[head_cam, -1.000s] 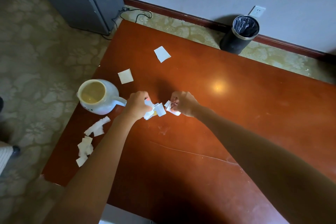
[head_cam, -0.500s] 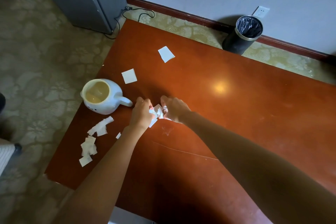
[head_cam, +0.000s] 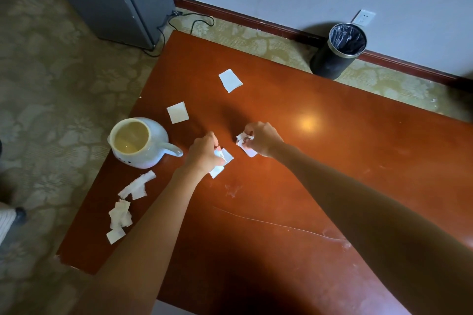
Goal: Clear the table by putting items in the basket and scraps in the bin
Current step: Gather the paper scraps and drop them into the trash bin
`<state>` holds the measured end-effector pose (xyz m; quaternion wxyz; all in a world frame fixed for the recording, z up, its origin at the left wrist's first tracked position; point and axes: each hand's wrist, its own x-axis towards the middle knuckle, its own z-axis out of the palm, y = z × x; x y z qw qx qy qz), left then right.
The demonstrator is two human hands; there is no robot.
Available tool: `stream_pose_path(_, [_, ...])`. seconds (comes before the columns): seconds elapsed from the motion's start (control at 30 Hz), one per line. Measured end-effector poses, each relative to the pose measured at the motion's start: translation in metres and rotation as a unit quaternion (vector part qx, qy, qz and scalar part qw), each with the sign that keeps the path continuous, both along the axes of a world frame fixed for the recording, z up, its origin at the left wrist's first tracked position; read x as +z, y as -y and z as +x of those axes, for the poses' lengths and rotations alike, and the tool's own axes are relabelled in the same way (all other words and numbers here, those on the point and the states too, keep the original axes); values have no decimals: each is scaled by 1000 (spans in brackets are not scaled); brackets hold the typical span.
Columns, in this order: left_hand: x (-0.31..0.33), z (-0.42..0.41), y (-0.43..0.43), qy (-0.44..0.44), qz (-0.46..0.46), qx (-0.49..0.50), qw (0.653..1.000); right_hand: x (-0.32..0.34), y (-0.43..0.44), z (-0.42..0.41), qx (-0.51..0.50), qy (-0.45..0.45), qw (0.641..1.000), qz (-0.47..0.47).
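Observation:
My left hand is closed on a bunch of white paper scraps above the middle of the reddish wooden table. A little to its right, my right hand grips more crumpled scraps. Two flat paper squares lie further back, one near the pot and one towards the far edge. Several torn scraps and more lie near the table's left edge. A white pot with a handle stands at the left. The black bin stands on the floor by the wall. No basket is in view.
A grey cabinet stands at the back left, with a black cable on the patterned carpet beside it. A wall socket sits just above the bin. A long scratch crosses the table.
The hands came together half a second ago and have now drawn apart, each keeping some scraps. The view shifted slightly.

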<state>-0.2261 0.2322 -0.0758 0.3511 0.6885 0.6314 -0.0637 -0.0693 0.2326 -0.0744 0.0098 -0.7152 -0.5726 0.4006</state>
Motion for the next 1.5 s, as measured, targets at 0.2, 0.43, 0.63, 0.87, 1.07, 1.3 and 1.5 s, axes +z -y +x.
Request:
stream_pose_path(0.2, [-14, 9, 21, -26, 44, 12, 999, -2, 16, 5, -43, -31, 998, -23])
stream_pose_path(0.43, [-2, 18, 27, 5, 35, 49, 998, 12, 48, 24, -117, -62, 991, -31])
stream_pose_path(0.63, [29, 71, 42, 79, 55, 42, 994, 39, 101, 69, -242, -111, 964, 12])
stream_pose_path(0.87, [69, 194, 100, 204, 55, -43, 977, 69, 208, 156, -376, -45, 919, 112])
stream_pose_path(1.07, [83, 307, 192, 253, 2, -141, 957, 82, 326, 237, -505, 15, 845, 174])
stream_pose_path(1.3, [91, 454, 324, 277, -37, -246, 928, 91, 467, 347, -623, 30, 757, 198])
stream_pose_path(1.5, [83, 588, 450, 269, -92, -317, 905, 82, 593, 454, -691, 60, 693, 193])
